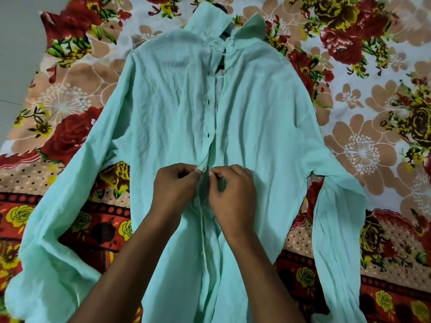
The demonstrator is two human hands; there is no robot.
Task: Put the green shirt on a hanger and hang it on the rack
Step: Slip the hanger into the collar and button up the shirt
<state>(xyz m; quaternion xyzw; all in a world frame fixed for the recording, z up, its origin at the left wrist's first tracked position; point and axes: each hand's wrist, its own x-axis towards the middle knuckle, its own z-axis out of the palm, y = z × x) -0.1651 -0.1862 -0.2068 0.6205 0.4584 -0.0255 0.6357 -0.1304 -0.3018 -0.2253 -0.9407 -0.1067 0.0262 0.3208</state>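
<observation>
Hands meet dead centre on the placket: the left hand (173, 183) pinches the buttonhole edge, the right hand (231, 187) pinches the facing edge just beside it, fingertips almost touching. Both are closed tight on cloth, nothing slack in either grip. Looks like a button is being done up here, though the button itself is hidden under the fingers.

Green shirt (163, 101) lies face up on the floral bedsheet (373, 66), collar far from the person, hem running down toward them and out of view. Its long axis runs straight away from the hands, and the placket follows that line, so any further buttons sit either up ahead of the knuckles or back toward the wrists. Neither hand is nearer; they share the spot evenly.

Up at the neck, a dark hanger (221, 7) peeks out between the collar points, so the shirt seems to be already on it. A few buttons show along the upper placket, and it gapes a little below the collar.

The cloth is pale mint, thin and heavily creased. Sleeves splay out wide on both sides and fold back toward the near edge. No rack in sight.
</observation>
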